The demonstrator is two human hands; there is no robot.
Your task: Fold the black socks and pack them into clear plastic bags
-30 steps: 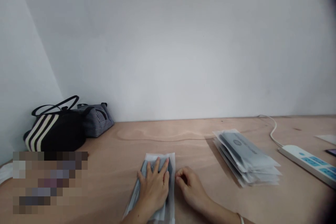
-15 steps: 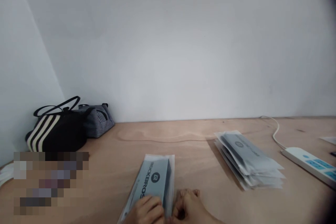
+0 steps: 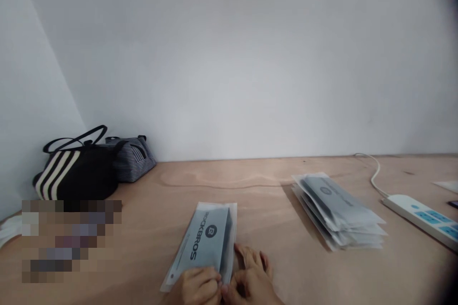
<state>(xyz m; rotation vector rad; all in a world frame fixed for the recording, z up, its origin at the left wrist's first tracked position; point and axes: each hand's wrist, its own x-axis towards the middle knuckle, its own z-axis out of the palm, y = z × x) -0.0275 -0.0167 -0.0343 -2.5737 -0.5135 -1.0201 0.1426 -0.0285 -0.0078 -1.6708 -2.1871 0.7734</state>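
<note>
A frosted plastic bag [image 3: 207,243] with a grey ROCKBROS-printed package inside lies on the wooden table before me, its near end under my fingers. My left hand [image 3: 200,286] is closed at the bag's lower edge, the fingers curled over it. Beside it, my right hand [image 3: 252,274] pinches the near right corner, thumb and fingertips close to those of the left. The exact edge between the fingertips is partly hidden by the hands.
To the right lies a stack of several similar frosted bags [image 3: 336,209]. Farther right is a white power strip [image 3: 422,219] with a cable. A black striped bag [image 3: 82,171] and a smaller striped pouch [image 3: 134,159] stand at the back left. A blurred patch [image 3: 71,243] covers the left front.
My right hand has come in left against the bag's near right corner, and its fingers have spread a little. My left hand stays on the near edge. The view has tipped slightly.
</note>
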